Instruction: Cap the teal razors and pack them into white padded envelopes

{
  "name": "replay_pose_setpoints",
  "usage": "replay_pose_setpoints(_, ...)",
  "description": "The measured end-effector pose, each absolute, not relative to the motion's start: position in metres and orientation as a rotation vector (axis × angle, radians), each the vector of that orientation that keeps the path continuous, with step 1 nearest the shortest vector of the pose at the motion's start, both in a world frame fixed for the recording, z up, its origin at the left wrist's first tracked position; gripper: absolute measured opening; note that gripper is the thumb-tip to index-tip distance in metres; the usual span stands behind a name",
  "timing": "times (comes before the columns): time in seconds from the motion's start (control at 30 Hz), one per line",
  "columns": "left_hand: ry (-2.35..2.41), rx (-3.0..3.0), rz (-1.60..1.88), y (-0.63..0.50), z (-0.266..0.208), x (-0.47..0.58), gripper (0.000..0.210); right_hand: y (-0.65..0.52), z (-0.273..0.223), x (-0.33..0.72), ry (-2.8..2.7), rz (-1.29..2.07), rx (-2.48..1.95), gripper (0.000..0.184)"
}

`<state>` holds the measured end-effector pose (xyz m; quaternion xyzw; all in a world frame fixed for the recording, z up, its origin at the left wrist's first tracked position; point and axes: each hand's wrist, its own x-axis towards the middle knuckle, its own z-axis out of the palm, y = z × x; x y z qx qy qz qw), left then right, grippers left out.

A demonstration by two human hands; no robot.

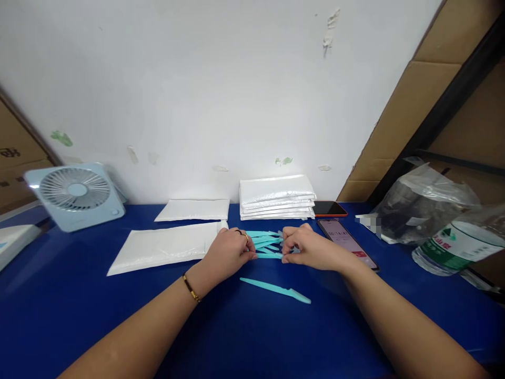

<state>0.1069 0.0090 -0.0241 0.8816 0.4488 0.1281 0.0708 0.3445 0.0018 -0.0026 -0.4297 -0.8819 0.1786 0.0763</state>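
So the left hand (229,248) and right hand (305,246) are pinching opposite ends of one turquoise eyebrow razor (269,256), beside a messy pile of razors (265,240). Another loose razor (272,288) lies nearer the camera.

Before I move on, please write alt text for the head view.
The left hand and right hand pinch a turquoise tool beside similar tools on a blue table. A loose tool lies nearer the camera; stacked white packets lie behind.

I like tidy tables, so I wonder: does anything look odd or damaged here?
One lone teal tool lies apart on the blue table, in front of the loose teal pile between the left hand and right hand. The white wall looks worn, with a peeling scrap high up.
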Motion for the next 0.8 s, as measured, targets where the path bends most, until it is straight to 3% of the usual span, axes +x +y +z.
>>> replay_pose_setpoints(0.2, 1.568, 2.628, 0.518, 0.018, -0.021, 0.097, 0.02, 0.02, -0.008, 0.36, -2.378, 0.247, -1.506, 0.031)
replay_pose_setpoints(0.37, 1.122, 2.673, 0.366, -0.009, -0.021, 0.111, 0.034, 0.017, -0.003, 0.363, -2.378, 0.246, -1.454, 0.028)
replay_pose_setpoints(0.53, 1.106, 2.549, 0.229, -0.025, -0.029, 0.122, 0.01, 0.011, 0.002, 0.365, -2.356, 0.603, -1.35, 0.028)
replay_pose_setpoints(0.7, 1.288, 2.322, 0.46, -0.011, -0.027, 0.111, 0.015, 0.002, 0.006, 0.358, -2.258, 1.103, -1.196, 0.033)
replay_pose_setpoints(0.8, 1.272, 2.133, 0.527, -0.004, -0.026, 0.103, 0.02, -0.002, 0.004, 0.351, -2.191, 1.138, -1.077, 0.035)
